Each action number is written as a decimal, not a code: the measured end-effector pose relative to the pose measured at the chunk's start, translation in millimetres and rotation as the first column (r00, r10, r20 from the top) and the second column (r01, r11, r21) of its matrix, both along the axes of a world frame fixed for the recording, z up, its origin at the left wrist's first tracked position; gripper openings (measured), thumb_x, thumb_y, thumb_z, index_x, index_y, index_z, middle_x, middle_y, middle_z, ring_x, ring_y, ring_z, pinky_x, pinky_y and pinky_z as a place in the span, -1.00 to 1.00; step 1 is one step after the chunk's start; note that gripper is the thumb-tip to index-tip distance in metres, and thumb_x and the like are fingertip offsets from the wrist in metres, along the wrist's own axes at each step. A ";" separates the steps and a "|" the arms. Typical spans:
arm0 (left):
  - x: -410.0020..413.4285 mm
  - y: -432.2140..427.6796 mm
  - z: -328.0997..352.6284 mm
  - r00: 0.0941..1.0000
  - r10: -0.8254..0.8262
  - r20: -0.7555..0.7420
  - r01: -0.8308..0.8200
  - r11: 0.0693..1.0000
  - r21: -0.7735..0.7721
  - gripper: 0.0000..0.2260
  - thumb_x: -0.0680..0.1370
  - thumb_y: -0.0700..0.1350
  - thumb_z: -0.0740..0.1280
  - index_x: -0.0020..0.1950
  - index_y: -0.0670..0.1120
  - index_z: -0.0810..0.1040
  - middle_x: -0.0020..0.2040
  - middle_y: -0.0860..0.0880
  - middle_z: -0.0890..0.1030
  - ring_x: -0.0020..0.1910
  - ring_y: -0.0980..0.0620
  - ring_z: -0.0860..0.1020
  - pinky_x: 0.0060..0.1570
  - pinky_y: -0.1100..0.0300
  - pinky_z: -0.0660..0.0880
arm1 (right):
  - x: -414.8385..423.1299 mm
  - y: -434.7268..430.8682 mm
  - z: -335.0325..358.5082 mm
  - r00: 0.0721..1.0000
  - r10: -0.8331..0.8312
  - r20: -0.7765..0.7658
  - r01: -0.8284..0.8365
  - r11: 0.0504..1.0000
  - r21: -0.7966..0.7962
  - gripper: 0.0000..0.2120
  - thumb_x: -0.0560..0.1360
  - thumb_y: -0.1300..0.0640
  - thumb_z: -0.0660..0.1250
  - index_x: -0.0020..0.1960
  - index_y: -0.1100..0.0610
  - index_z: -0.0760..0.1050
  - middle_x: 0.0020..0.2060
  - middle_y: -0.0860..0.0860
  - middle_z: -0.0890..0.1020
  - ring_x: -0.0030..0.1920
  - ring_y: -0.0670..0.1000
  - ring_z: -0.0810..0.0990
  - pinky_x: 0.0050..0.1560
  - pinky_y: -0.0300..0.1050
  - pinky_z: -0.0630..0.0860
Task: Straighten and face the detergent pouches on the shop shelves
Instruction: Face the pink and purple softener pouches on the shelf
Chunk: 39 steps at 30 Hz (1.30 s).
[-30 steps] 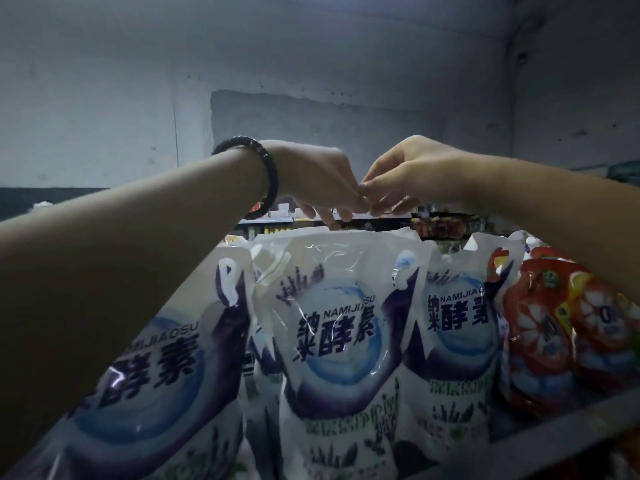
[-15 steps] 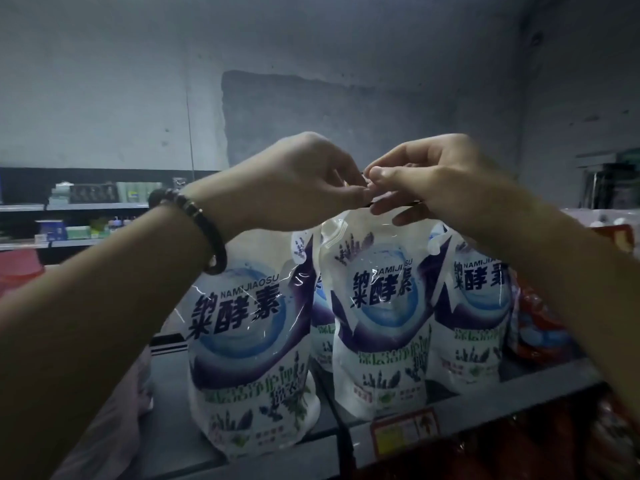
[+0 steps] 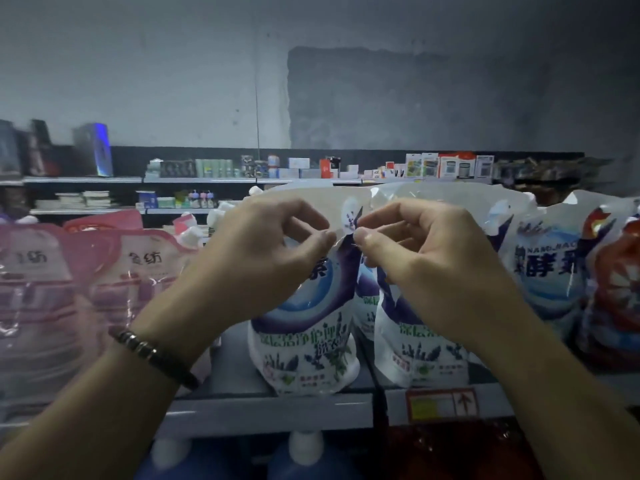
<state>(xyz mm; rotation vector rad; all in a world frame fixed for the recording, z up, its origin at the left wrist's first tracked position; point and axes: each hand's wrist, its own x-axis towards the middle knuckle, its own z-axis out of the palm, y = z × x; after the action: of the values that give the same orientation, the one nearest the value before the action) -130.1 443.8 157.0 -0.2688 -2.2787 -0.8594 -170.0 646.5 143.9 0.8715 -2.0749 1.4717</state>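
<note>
White-and-purple film makes up the two pouches at the centre of the shelf. The left pouch and the right pouch stand upright side by side with their printed faces outward. Their long axes run top to bottom, and their upper corners almost meet. A further pouch of the same print shows in the gap behind them.

That meeting point is what the next move depends on. The left hand comes in from the left. Its thumb and forefinger are pressed together on the top right corner of the left pouch, and the other fingers are curled loosely behind. The right hand mirrors it from the right. Its fingers seem to nip the same corner from the other side. Whether they also catch the right pouch's edge is not clear, since the hand hides that pouch's upper left part.

Both hands are equally near, tip almost to tip, well above the pouch bases. Any tug at this corner would likely turn or tilt the left pouch about its base.

Another matching pouch stands further right, then a red pouch. Pink pouches fill the left end of the shelf. A price tag sits on the shelf edge below the right pouch. A dark bracelet circles the left wrist.
</note>
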 end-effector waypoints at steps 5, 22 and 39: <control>23.5 -23.8 -40.4 0.996 0.090 -0.022 -0.086 0.987 0.136 -0.90 0.56 0.09 0.46 0.05 0.14 0.69 -0.12 0.22 0.72 -0.19 0.19 0.71 -0.21 0.14 0.68 | 2.2 -31.8 -29.9 0.994 0.084 0.076 -0.079 0.995 -0.059 -0.91 0.55 -0.06 0.49 -0.03 -0.05 0.68 -0.21 -0.12 0.75 -0.16 -0.13 0.74 -0.14 -0.11 0.68; 97.7 -165.8 -155.8 0.961 0.277 -0.003 -0.258 0.898 0.356 -0.84 0.55 0.01 0.50 0.07 0.23 0.63 0.01 0.23 0.70 0.07 0.26 0.65 -0.06 0.23 0.57 | 37.6 -179.4 -145.4 0.926 0.108 0.362 -0.011 0.966 -0.258 -0.91 0.54 0.14 0.53 0.03 0.03 0.70 -0.13 -0.04 0.78 -0.06 -0.04 0.76 0.13 0.11 0.69; 79.8 -199.3 -193.1 0.981 0.190 -0.025 -0.169 0.918 0.360 -0.34 0.53 0.00 0.53 0.52 0.34 0.31 0.42 0.40 0.37 0.40 0.44 0.37 0.23 0.58 0.32 | 16.2 -259.1 -147.2 0.904 0.014 0.427 0.098 0.966 -0.239 -0.55 0.53 0.02 0.55 0.38 0.00 0.54 0.19 -0.10 0.70 0.24 -0.12 0.65 0.34 -0.06 0.57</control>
<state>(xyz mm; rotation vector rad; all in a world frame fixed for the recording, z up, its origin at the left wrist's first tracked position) -50.2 244.5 -36.1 0.0773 -2.0071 -1.1280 -153.9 387.4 -3.4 0.4246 -2.1056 1.9941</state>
